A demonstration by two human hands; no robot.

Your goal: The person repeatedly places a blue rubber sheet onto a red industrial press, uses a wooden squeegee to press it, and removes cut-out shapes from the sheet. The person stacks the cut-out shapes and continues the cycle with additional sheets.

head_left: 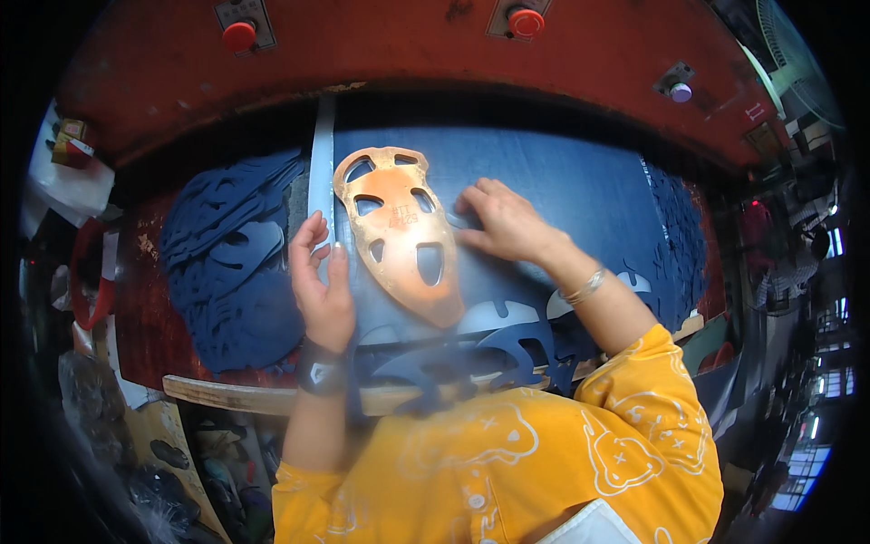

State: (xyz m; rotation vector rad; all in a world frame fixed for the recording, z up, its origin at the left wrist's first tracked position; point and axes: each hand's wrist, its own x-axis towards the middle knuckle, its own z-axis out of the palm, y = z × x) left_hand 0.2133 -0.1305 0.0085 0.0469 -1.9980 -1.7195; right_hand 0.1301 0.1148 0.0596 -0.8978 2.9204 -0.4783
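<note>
- While the orange, mask-shaped metal cutting die (401,231) with oval and curved openings lay flat on the dark blue sheet of material (562,195), both bare hands rested against its edges.
- Left hand (322,286) stood on edge at the die's left side, fingers (308,240) loosely curled and only partly open, the thumb pressing the rim; they gripped nothing fully.
- Right hand (507,222) lay palm down at the die's upper right edge, fingers (471,204) spread flat and touching the rim and the sheet, closed around nothing.
- Its wrist wore a thin silver bracelet (584,288); the left wrist wore a dark band (319,370).
- A heap of cut dark blue shaped pieces (237,272) sat left of the die on the red surface (131,308).
- More cut blue pieces (489,340) lay just below the die, near the yellow printed sleeve (634,408).
- Above hung the red press head (390,50) with two red round buttons (239,36).
</note>
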